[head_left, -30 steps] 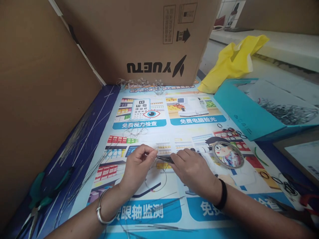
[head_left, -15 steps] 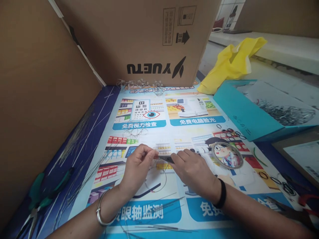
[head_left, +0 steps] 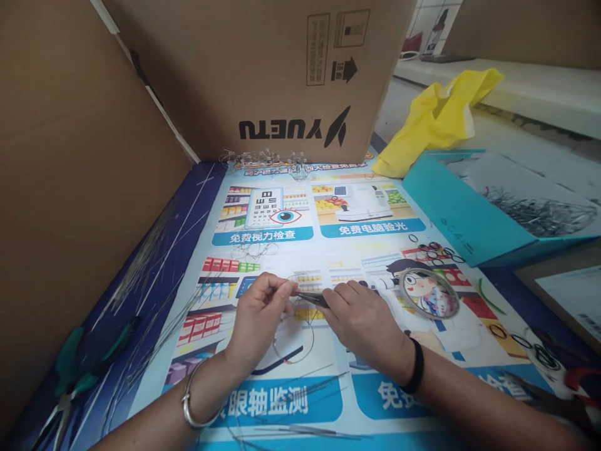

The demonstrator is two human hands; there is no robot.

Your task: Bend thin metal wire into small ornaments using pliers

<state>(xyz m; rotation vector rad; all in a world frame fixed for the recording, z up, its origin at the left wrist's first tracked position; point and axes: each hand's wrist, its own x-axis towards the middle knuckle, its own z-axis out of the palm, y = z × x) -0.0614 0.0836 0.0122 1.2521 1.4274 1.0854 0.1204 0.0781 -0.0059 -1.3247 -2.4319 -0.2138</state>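
Note:
My left hand point(head_left: 265, 307) pinches a thin wire loop point(head_left: 313, 335) between thumb and forefinger. The loop hangs below the fingers over the printed sheet, with a tiny reddish spot low on it. Wrapped in my right hand point(head_left: 359, 316) are needle-nose pliers point(head_left: 310, 298), their handles hidden by the palm. The dark jaws point left and meet the wire at my left fingertips. Whether they grip it I cannot make out. Several loose straight wires point(head_left: 323, 432) lie on the sheet nearer to me.
Green-handled pliers point(head_left: 70, 376) lie at left beside bundled wires point(head_left: 145, 250). Wire pieces point(head_left: 298, 166) sit against the cardboard box point(head_left: 211, 75). At right are a clear tape roll point(head_left: 402, 294), black rings point(head_left: 434, 254), a teal box point(head_left: 451, 213) of metal pieces, a yellow bag point(head_left: 427, 125) and red-handled scissors point(head_left: 580, 379).

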